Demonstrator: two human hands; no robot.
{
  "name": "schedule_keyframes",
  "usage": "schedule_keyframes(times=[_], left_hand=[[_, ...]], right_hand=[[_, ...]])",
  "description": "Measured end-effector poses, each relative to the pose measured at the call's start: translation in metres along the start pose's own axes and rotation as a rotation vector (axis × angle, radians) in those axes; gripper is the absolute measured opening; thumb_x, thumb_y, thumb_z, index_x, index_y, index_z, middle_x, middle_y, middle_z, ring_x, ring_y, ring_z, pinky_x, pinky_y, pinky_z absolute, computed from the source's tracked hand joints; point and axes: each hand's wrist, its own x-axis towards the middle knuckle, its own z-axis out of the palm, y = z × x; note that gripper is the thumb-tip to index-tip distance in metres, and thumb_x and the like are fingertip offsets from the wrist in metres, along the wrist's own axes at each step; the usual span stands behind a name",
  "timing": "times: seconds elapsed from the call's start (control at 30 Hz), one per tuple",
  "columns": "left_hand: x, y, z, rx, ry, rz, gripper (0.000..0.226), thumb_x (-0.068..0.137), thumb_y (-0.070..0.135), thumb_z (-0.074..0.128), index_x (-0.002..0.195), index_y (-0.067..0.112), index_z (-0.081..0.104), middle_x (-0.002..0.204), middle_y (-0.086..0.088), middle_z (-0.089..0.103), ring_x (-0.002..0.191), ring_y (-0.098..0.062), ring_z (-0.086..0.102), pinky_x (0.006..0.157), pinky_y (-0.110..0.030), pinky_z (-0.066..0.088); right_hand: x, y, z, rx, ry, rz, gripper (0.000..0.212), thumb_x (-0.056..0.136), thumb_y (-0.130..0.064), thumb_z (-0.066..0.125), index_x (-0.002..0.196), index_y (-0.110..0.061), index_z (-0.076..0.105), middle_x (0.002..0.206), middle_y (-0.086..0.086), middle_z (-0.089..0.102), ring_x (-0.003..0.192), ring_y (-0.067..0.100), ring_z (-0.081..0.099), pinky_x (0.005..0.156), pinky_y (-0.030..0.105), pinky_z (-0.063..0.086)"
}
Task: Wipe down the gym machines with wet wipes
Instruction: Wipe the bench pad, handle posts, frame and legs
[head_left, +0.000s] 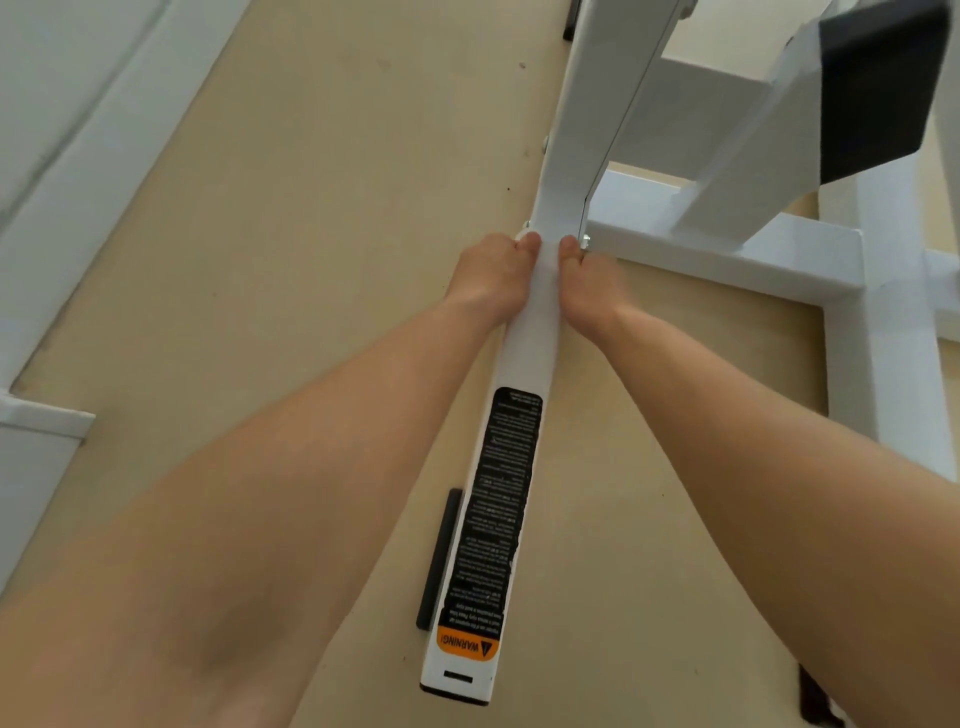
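Gripping the white bar (524, 358) of the machine (727, 228) from both sides, I have my left hand (488, 275) and right hand (587, 283) clenched on it, thumbs on its top face and fingers curled down its flanks. This is just short of the joint where the bar meets the upright. The patch between my thumbs looks softer than the paint, so I judge the wet wipe (545, 275) is folded over the bar there. It is white on white, though, and I cannot be sure.

I see no damp sheen or streaks anywhere, so what is done is a guess. I would put myself partway along this one bar. The stretch under the warning label (493, 519) may or may not be covered already. The cross tubes (727, 254), the slanted post and the black pad (883, 88) at the far right look untouched.

The frame is square steel tube with glossy white paint, flat faces and slightly rounded edges. The label is a matte black and orange sticker, its edge nicked. A dark strip (441, 558) lies on the beige floor (311, 260) just beside the bar's near end. The floor looks faintly specked.
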Motion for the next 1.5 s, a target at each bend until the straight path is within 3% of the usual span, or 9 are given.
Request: schedule_keyframes(times=[0.1, 0.27, 0.43, 0.67, 1.0, 1.1, 1.2, 1.33, 1.5], left_hand=[[0.016, 0.017, -0.007, 0.073, -0.018, -0.014, 0.052, 0.108, 0.038, 0.033, 0.124, -0.003, 0.06, 0.128, -0.023, 0.061, 0.121, -0.037, 0.056, 0.093, -0.034, 0.043], [0.011, 0.019, -0.009, 0.128, -0.047, -0.01, 0.05, 0.109, 0.036, 0.033, 0.125, -0.004, 0.058, 0.13, -0.024, 0.06, 0.121, -0.038, 0.056, 0.094, -0.035, 0.043], [-0.021, -0.011, 0.001, 0.103, -0.042, -0.002, 0.046, 0.108, 0.038, 0.032, 0.104, 0.003, 0.062, 0.115, -0.023, 0.065, 0.107, -0.038, 0.061, 0.077, -0.034, 0.042], [0.001, 0.004, 0.001, 0.067, -0.009, -0.043, 0.049, 0.107, 0.039, 0.036, 0.117, -0.001, 0.062, 0.123, -0.024, 0.063, 0.114, -0.037, 0.059, 0.08, -0.031, 0.04], [-0.126, -0.059, 0.0, 0.255, -0.17, 0.127, 0.047, 0.11, 0.034, 0.02, 0.085, 0.016, 0.055, 0.081, -0.003, 0.059, 0.082, -0.025, 0.06, 0.071, -0.028, 0.038], [-0.155, -0.078, 0.006, 0.257, -0.153, 0.136, 0.049, 0.11, 0.037, 0.02, 0.074, 0.021, 0.05, 0.067, 0.006, 0.051, 0.068, -0.017, 0.052, 0.063, -0.025, 0.028], [-0.153, -0.083, 0.007, 0.261, -0.135, 0.148, 0.053, 0.109, 0.038, 0.02, 0.088, 0.015, 0.062, 0.081, -0.002, 0.063, 0.077, -0.021, 0.058, 0.069, -0.028, 0.036], [-0.121, -0.06, 0.009, 0.259, -0.094, 0.147, 0.044, 0.11, 0.025, 0.023, 0.108, 0.006, 0.063, 0.101, -0.016, 0.068, 0.095, -0.033, 0.064, 0.088, -0.044, 0.049], [-0.123, -0.066, 0.013, 0.289, -0.04, 0.191, 0.057, 0.11, 0.036, 0.017, 0.1, 0.008, 0.066, 0.094, -0.011, 0.068, 0.092, -0.03, 0.063, 0.076, -0.03, 0.04]], right_hand=[[0.012, -0.011, -0.007, -0.094, 0.01, 0.023, 0.05, 0.111, -0.031, 0.017, 0.138, -0.004, 0.048, 0.14, 0.024, 0.052, 0.13, 0.039, 0.05, 0.106, 0.04, 0.04], [0.021, -0.009, -0.007, -0.076, -0.018, 0.022, 0.055, 0.108, -0.042, 0.022, 0.129, -0.004, 0.055, 0.131, 0.022, 0.058, 0.118, 0.04, 0.056, 0.103, 0.049, 0.046], [0.003, 0.024, 0.008, -0.063, -0.033, 0.021, 0.056, 0.104, -0.056, 0.032, 0.099, -0.008, 0.059, 0.093, 0.012, 0.062, 0.074, 0.027, 0.057, 0.063, 0.031, 0.039], [0.017, 0.004, 0.003, -0.022, 0.011, -0.007, 0.047, 0.107, -0.042, 0.031, 0.111, -0.007, 0.062, 0.124, 0.02, 0.063, 0.11, 0.036, 0.061, 0.094, 0.041, 0.049], [-0.118, 0.053, 0.034, -0.247, -0.179, -0.149, 0.051, 0.109, -0.031, 0.013, 0.124, -0.011, 0.057, 0.094, 0.011, 0.066, 0.087, 0.032, 0.064, 0.082, 0.046, 0.055], [-0.148, 0.065, 0.041, -0.283, -0.199, -0.171, 0.065, 0.108, -0.044, 0.008, 0.095, -0.014, 0.064, 0.086, 0.009, 0.066, 0.083, 0.03, 0.063, 0.077, 0.04, 0.053], [-0.154, 0.065, 0.043, -0.277, -0.188, -0.178, 0.065, 0.107, -0.046, 0.008, 0.088, -0.017, 0.063, 0.089, 0.009, 0.068, 0.089, 0.031, 0.065, 0.072, 0.035, 0.047], [-0.124, 0.048, 0.037, -0.226, -0.132, -0.164, 0.06, 0.109, -0.037, 0.009, 0.129, -0.011, 0.059, 0.116, 0.013, 0.067, 0.104, 0.032, 0.062, 0.084, 0.033, 0.046], [-0.121, 0.047, 0.04, -0.262, -0.086, -0.181, 0.052, 0.11, -0.033, 0.012, 0.113, -0.011, 0.058, 0.099, 0.012, 0.065, 0.087, 0.031, 0.06, 0.079, 0.04, 0.05]])
